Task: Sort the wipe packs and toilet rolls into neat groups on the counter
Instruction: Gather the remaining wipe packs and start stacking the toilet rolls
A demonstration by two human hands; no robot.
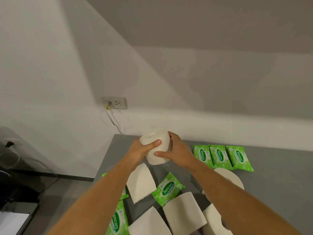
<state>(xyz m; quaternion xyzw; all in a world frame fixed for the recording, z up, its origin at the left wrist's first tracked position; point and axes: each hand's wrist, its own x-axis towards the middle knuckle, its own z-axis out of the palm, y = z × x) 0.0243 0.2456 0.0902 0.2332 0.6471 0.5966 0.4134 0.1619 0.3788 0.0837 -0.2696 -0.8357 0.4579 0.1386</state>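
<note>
Both hands hold one white toilet roll [158,145] above the far left part of the grey counter [274,168]. My left hand [140,150] grips its left side with the thumb across the front. My right hand [176,153] wraps its right side. Three green wipe packs [221,156] lie side by side in a row at the back right. Loose toilet rolls [141,183] [184,212] [149,223] lie on their sides nearer me, with more rolls [228,178] partly hidden under my right forearm. Other green wipe packs [167,189] [117,221] lie scattered among them.
The counter's left edge drops to a dark floor [50,192]. A white wall runs behind the counter, with a socket plate [114,102] and a white cable hanging down from it. Dark objects stand on the floor at far left.
</note>
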